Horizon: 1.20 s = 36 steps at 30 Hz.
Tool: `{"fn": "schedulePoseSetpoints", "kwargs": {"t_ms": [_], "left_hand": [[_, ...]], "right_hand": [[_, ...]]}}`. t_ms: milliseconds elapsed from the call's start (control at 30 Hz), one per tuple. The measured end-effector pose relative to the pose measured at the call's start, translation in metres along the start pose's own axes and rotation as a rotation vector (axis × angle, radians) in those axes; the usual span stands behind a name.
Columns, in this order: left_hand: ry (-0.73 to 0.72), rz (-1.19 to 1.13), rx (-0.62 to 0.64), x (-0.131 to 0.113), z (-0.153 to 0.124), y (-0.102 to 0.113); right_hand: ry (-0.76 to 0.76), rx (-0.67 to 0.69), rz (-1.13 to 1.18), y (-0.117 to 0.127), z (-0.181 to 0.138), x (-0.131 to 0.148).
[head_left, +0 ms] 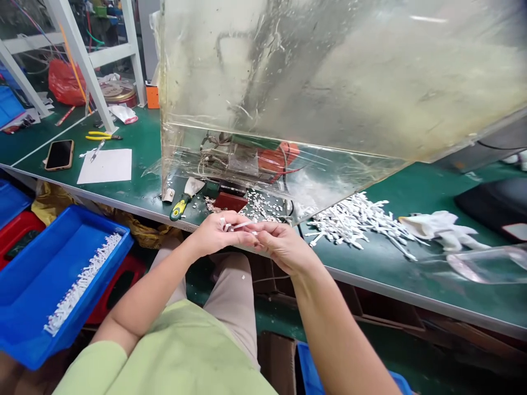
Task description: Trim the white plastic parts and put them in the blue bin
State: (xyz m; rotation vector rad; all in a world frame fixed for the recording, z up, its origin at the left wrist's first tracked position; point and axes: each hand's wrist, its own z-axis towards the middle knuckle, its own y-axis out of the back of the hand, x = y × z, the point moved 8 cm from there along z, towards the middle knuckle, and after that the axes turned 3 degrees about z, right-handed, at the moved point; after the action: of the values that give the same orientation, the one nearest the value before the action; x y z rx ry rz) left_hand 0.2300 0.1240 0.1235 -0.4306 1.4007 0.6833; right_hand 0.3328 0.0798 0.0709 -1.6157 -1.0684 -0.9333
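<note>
My left hand (pixel 218 235) is closed on a small white plastic piece (pixel 241 225) just in front of the bench edge. The fingertips of my right hand (pixel 284 245) pinch its other end, so both hands meet at it. Another white bit shows at the left fingers. Behind my hands, small white scraps (pixel 263 208) lie scattered around a dark red block (pixel 230 202) under a clear plastic guard (pixel 296 71). To the right, a heap of slim white plastic pieces (pixel 349 219) spreads over the green bench (pixel 411 186).
A blue tray (pixel 24 296) with a row of white pieces stands at my left. A scraper (pixel 185 200), phone (pixel 60 155), paper (pixel 105 166) and yellow-handled pliers (pixel 101 135) lie on the bench. White gloves (pixel 447 229) and a dark cap (pixel 498 206) lie right.
</note>
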Motion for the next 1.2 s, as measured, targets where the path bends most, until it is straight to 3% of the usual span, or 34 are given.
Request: {"fn": "schedulePoseSetpoints", "kwargs": {"t_ms": [100, 300, 500, 633, 733, 867, 1000, 1100, 1200], "left_hand": [[-0.069, 0.115, -0.004, -0.004, -0.001, 0.003], [-0.061, 0.215, -0.159, -0.002, -0.003, 0.013], [-0.124, 0.277, -0.042, -0.006, -0.012, 0.004], [-0.072, 0.286, -0.153, -0.005, -0.015, 0.012], [-0.013, 0.176, -0.221, 0.000, -0.014, 0.018], [0.131, -0.187, -0.267, 0.019, -0.011, 0.019], [0.182, -0.418, -0.351, 0.030, -0.009, 0.026], [0.149, -0.470, -0.463, 0.030, -0.013, 0.039], [0.162, -0.489, -0.486, 0.031, -0.019, 0.046]], "right_hand": [[-0.046, 0.037, 0.040, -0.004, -0.002, -0.002], [-0.028, 0.060, -0.008, -0.007, -0.004, -0.008], [-0.060, 0.199, 0.107, -0.019, -0.003, -0.016], [-0.038, 0.255, 0.032, -0.022, -0.002, -0.017], [0.059, 0.232, -0.106, -0.026, -0.003, -0.012], [0.208, 0.180, -0.231, -0.034, -0.005, -0.001], [0.157, 0.097, -0.198, -0.030, 0.005, -0.006], [0.084, -0.030, -0.053, -0.018, 0.025, -0.012], [0.008, -0.095, 0.121, -0.014, 0.049, -0.019]]}}
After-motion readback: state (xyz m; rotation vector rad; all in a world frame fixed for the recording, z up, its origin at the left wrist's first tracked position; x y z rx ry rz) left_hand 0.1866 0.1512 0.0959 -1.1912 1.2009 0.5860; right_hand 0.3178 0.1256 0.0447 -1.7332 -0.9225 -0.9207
